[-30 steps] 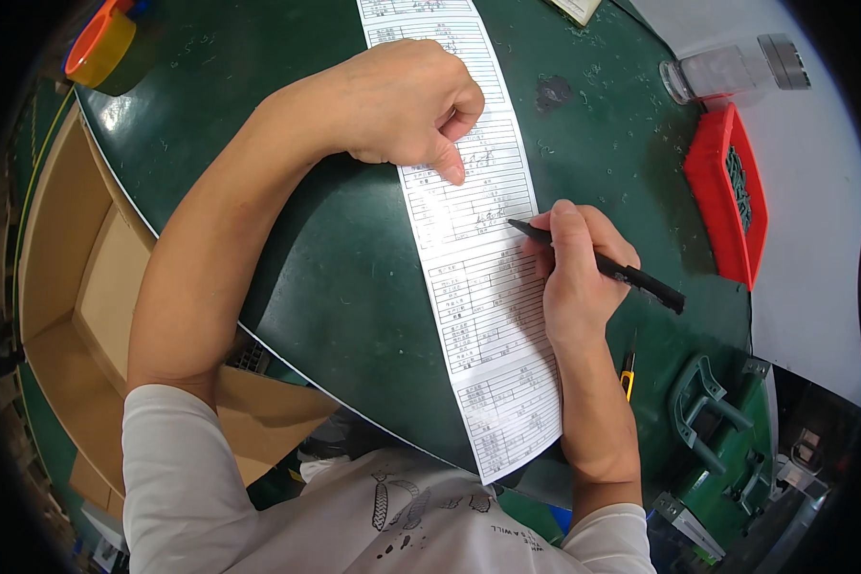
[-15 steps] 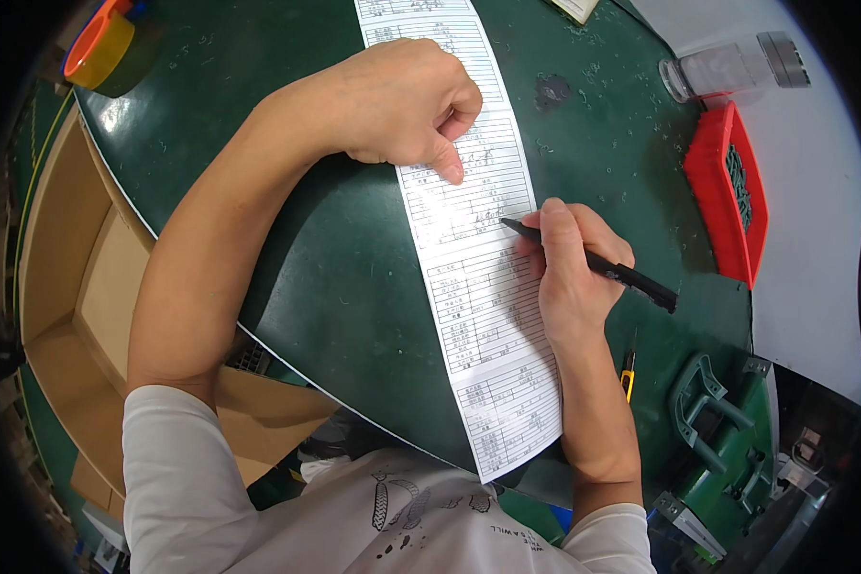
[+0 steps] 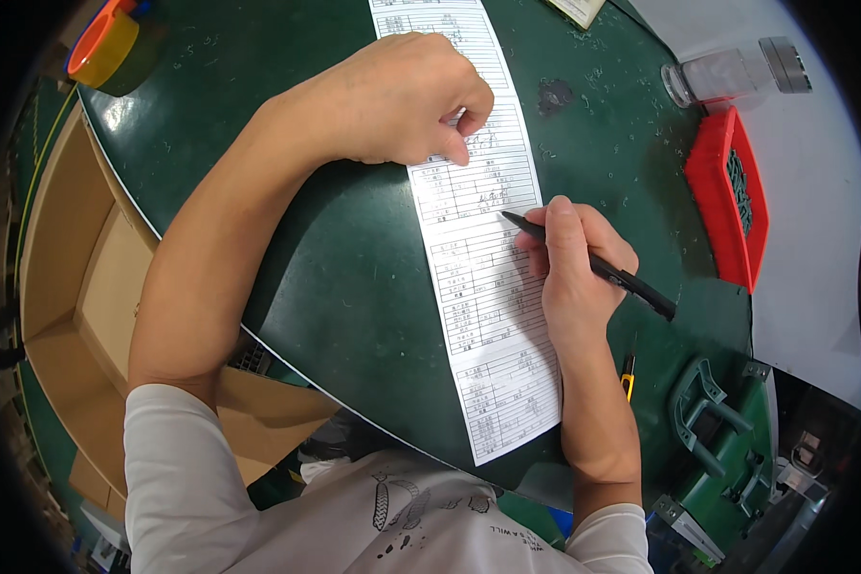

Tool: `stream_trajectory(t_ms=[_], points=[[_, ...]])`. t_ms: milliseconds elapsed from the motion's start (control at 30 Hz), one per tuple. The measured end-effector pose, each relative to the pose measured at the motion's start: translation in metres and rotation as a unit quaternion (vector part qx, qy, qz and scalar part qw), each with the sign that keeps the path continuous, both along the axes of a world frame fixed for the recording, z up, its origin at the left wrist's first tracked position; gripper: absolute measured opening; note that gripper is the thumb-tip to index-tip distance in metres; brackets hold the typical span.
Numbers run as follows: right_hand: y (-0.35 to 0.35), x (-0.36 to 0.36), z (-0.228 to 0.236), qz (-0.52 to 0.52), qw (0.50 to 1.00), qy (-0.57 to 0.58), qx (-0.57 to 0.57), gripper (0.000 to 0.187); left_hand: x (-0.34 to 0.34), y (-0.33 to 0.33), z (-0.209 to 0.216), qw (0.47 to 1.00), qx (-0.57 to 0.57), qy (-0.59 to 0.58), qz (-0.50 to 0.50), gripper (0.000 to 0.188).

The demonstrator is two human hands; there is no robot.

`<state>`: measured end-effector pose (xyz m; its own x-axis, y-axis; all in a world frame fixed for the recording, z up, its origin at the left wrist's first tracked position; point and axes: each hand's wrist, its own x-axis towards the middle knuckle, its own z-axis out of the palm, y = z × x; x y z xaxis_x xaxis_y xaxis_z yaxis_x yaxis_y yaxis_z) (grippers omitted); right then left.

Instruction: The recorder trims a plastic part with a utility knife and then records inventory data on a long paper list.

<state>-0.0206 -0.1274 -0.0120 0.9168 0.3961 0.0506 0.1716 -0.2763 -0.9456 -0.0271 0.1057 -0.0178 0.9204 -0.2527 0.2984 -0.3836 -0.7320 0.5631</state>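
Observation:
A long white strip of printed form labels [image 3: 493, 330] lies across the green table, with handwriting on some of its sections. My left hand [image 3: 411, 100] rests on the far part of the strip, fingers curled in and thumb tip pressed on the paper; some of its fingers are hidden beneath the hand. In my right hand [image 3: 584, 263], a black pen [image 3: 636, 285] is gripped between thumb and fingers. Its tip is at the strip's middle, just below a handwritten line, and the side of that hand lies along the strip's right edge.
On the right stand a red bin [image 3: 722, 206] of small dark parts and a clear jar [image 3: 722, 75] on its side. A yellow utility knife [image 3: 628, 376] and a green tool case [image 3: 727, 440] lie nearer. Left are a cardboard box [image 3: 53, 277] and an orange-yellow tape roll [image 3: 103, 48].
The paper strip has slid a little away from me and to the right, my left hand moving with it. The pen tip has shifted only slightly, now further down the form.

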Motion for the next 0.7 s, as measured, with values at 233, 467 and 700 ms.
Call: stream_trajectory(t_ms=[233, 467, 700], points=[[-0.001, 0.003, -0.005, 0.01, 1.0, -0.008, -0.022, 0.031, -0.002, -0.004, 0.017, 0.984, -0.022, 0.175, -0.034, 0.037], [0.0, 0.004, -0.005, 0.004, 1.0, -0.01, -0.008, 0.031, 0.0, -0.004, 0.014, 0.977, 0.009, 0.21, -0.037, 0.041], [0.001, 0.002, -0.002, 0.014, 1.0, -0.011, -0.023, 0.029, 0.0, -0.005, 0.015, 0.976, 0.018, 0.21, -0.044, 0.04]])
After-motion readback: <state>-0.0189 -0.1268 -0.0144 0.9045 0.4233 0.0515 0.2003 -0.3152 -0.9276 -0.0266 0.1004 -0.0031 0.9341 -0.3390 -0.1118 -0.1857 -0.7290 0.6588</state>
